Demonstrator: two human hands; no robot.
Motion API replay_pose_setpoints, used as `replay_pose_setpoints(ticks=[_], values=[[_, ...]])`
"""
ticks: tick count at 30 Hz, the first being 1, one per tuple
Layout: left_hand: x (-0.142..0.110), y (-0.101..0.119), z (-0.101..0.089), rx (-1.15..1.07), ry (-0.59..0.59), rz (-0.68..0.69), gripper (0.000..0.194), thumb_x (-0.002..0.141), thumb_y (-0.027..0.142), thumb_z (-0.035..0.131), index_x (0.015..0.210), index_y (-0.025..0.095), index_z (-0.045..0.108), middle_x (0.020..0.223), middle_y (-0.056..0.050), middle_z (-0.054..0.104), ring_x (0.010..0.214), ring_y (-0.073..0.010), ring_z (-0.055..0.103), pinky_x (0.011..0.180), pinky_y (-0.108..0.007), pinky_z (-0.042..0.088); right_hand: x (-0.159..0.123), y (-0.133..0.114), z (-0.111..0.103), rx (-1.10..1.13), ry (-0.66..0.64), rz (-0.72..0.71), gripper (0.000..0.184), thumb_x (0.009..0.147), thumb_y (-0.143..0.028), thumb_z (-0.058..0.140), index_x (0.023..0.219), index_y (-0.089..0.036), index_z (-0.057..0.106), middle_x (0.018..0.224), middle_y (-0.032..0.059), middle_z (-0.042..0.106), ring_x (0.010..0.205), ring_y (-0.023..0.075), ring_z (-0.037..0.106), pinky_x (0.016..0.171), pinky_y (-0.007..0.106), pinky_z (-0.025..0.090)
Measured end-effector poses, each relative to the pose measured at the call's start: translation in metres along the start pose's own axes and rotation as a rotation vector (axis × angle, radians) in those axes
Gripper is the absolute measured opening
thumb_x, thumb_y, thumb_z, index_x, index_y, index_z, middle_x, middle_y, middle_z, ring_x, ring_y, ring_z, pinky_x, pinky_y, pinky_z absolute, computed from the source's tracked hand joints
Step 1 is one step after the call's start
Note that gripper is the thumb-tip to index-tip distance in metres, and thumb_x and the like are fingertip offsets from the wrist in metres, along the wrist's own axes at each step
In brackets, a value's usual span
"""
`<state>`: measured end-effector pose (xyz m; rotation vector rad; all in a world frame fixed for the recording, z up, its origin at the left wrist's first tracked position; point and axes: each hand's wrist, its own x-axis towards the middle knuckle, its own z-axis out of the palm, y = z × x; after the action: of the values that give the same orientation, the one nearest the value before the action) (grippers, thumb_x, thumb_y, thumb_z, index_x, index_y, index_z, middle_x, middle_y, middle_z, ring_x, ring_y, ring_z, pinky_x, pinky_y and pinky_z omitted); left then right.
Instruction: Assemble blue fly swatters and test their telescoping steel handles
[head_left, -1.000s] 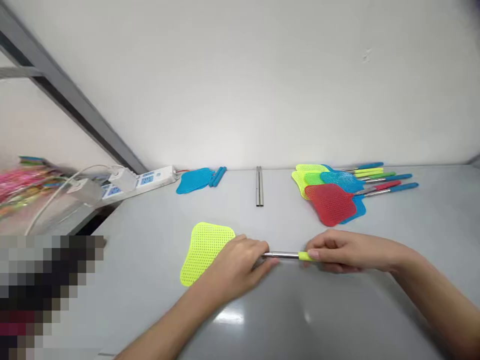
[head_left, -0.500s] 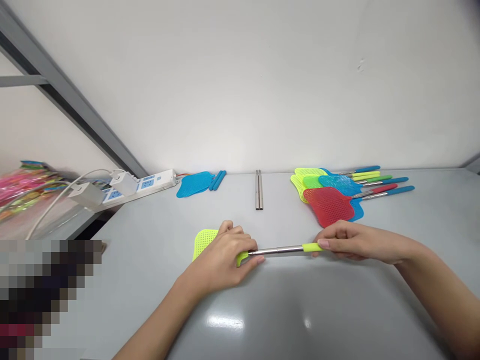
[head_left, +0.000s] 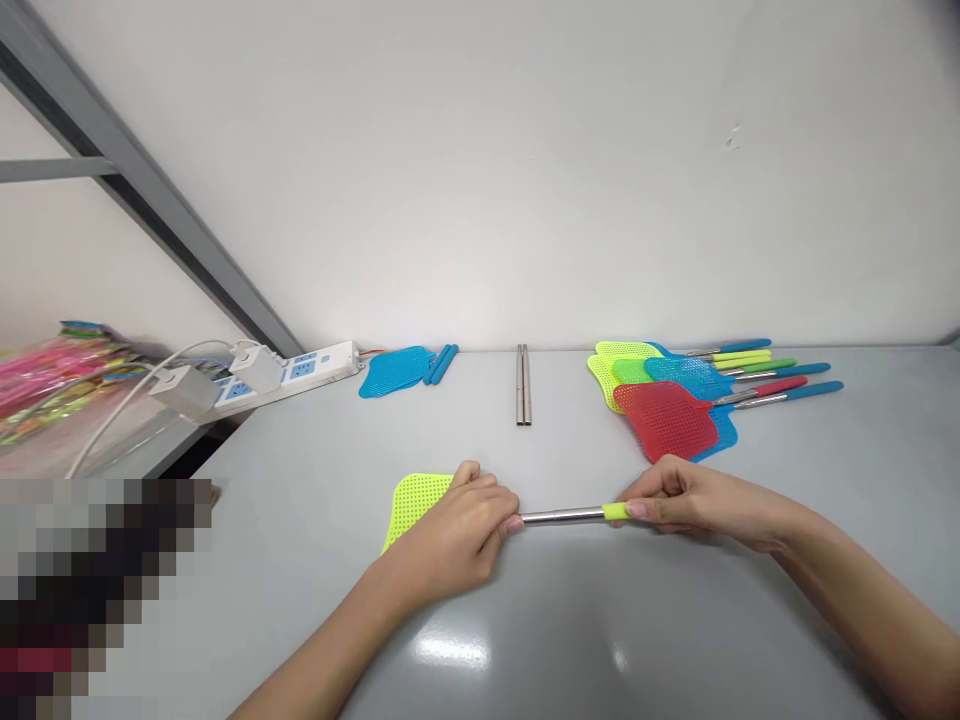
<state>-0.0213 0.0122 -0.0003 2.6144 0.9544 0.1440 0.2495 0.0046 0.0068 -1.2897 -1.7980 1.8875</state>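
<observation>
A yellow-green fly swatter (head_left: 418, 503) with a metal rod lies crosswise in front of me, low over the grey table. My left hand (head_left: 471, 520) is closed around the neck, where the mesh head meets the rod; its fingers hide that joint. My right hand (head_left: 675, 505) pinches the yellow-green grip at the rod's other end, and most of the grip is hidden behind the fingers. Between the two hands a short stretch of the shiny rod shows.
Behind lie metal rods (head_left: 523, 388), blue swatter heads (head_left: 396, 370) and blue grips (head_left: 441, 364). A pile of finished-looking swatters, with a red one (head_left: 667, 418) on top, lies back right. A power strip (head_left: 300, 375) with plugs and bagged colourful items (head_left: 64, 375) are at left.
My left hand has closed further around the neck, covering the green socket that showed before. My right hand has shifted slightly left along the grip. The view has moved a little.
</observation>
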Motion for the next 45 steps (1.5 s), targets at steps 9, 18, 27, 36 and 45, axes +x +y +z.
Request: replay_pose_setpoints(ticks=[9,18,27,36,45], values=[[0.001,0.004,0.004,-0.041,-0.015,0.004,0.026,0.089,0.020,0.027,0.063,0.017,0.029,0.060,0.003,0.037,0.062,-0.0118,0.037,0.076,-0.030,0.030,0.000,-0.006,0.007,-0.012,-0.001,-0.104,0.033,0.076,-0.044,0.054,0.072,-0.012,0.063,0.063,-0.0023,0.042,0.059,0.0097,0.031,0.050,0.022,0.023],[0.001,0.005,0.005,-0.055,0.026,0.013,0.027,0.088,0.019,0.027,0.061,0.017,0.031,0.059,0.002,0.039,0.061,-0.0122,0.038,0.074,-0.031,0.031,0.008,-0.003,0.018,-0.149,0.069,-0.166,0.034,0.080,-0.044,0.048,0.074,-0.014,0.063,0.058,-0.0040,0.034,0.054,0.0091,0.026,0.047,0.022,0.019],[0.004,0.013,-0.002,-0.001,0.048,-0.003,0.029,0.089,0.023,0.029,0.061,0.017,0.034,0.058,0.003,0.040,0.059,-0.0108,0.038,0.073,-0.031,0.029,0.003,-0.011,0.011,-0.235,0.156,-0.042,0.042,0.077,-0.054,0.049,0.093,-0.018,0.063,0.055,-0.0032,0.040,0.052,0.0108,0.034,0.047,0.022,0.024],[0.004,0.009,-0.004,0.008,0.062,-0.013,0.030,0.090,0.024,0.031,0.061,0.017,0.038,0.057,0.003,0.041,0.059,-0.0108,0.039,0.074,-0.031,0.028,-0.007,-0.003,-0.003,-0.269,0.084,0.056,0.043,0.081,-0.051,0.043,0.056,-0.017,0.048,0.051,-0.0054,0.031,0.048,0.0087,0.023,0.047,0.023,0.018],[0.003,0.012,0.003,-0.012,0.059,0.002,0.030,0.090,0.022,0.028,0.062,0.017,0.037,0.059,0.002,0.044,0.059,-0.0114,0.041,0.072,-0.030,0.031,-0.001,-0.002,-0.002,-0.186,0.094,0.025,0.037,0.076,-0.050,0.052,0.063,-0.016,0.057,0.052,-0.0056,0.028,0.049,0.0082,0.022,0.046,0.024,0.015]])
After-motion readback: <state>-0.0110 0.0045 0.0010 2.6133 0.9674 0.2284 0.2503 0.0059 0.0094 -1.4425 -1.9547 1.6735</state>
